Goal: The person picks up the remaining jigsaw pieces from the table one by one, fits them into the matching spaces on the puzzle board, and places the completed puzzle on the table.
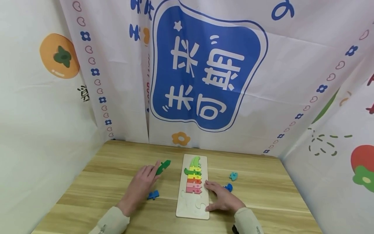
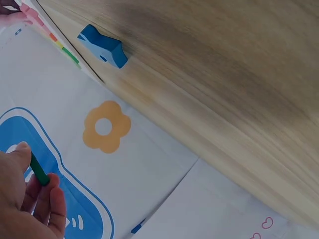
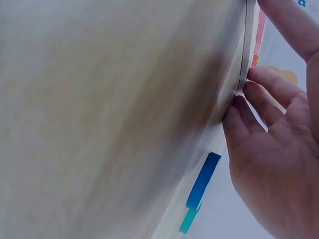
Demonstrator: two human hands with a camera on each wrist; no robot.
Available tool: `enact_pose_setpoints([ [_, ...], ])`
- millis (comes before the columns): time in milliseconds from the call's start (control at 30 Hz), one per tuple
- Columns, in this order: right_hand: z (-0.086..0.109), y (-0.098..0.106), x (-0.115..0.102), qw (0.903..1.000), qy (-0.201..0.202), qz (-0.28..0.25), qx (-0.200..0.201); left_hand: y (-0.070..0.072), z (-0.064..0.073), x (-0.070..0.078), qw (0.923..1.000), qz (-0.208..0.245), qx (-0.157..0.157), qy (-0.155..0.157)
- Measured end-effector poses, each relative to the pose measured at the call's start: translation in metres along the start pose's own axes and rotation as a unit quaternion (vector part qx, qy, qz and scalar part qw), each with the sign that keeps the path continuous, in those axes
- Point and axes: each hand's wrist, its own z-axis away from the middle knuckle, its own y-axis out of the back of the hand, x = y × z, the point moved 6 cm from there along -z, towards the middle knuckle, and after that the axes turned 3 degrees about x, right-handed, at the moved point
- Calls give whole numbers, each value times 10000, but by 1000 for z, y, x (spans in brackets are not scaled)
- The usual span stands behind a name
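Note:
A green wooden puzzle piece (image 1: 163,167) is pinched between thumb and fingers of my left hand (image 1: 141,180), left of the puzzle board; its narrow edge shows in the left wrist view. The pale puzzle board (image 1: 190,210) lies lengthwise, its upper part filled with a crocodile head (image 1: 195,162) and a column of yellow, green, red and pink pieces. Bare outlined wood shows at its near end. My right hand (image 1: 223,197) rests at the board's right edge, fingertips and thumb spread along it. In the right wrist view its fingertips (image 3: 253,87) touch that edge.
A blue piece (image 1: 153,195) lies on the wooden table (image 1: 117,165) beneath the left forearm's side. Right of the board are another blue piece (image 1: 229,187), partly behind the right hand, and a teal piece (image 1: 233,176). Printed cloth (image 1: 125,107) hangs behind the table.

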Motion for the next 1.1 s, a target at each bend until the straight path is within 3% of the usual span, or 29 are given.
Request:
enact_pose_setpoints([
  [300,0,2,0,10000,-27,45,-30,-2,0,0,9995,56,-255,164],
  [567,-1,1,0,10000,-15,59,-15,-7,-1,10,9997,-106,-171,-136],
  [700,-1,1,0,10000,-23,67,-27,-12,-2,18,9995,31,-274,-149],
  [933,-2,0,1,10000,-71,39,-52,-28,-3,37,9932,723,-892,196],
  [1100,-1,0,1,9999,-75,61,-51,-44,-3,57,9774,1175,-1728,311],
])
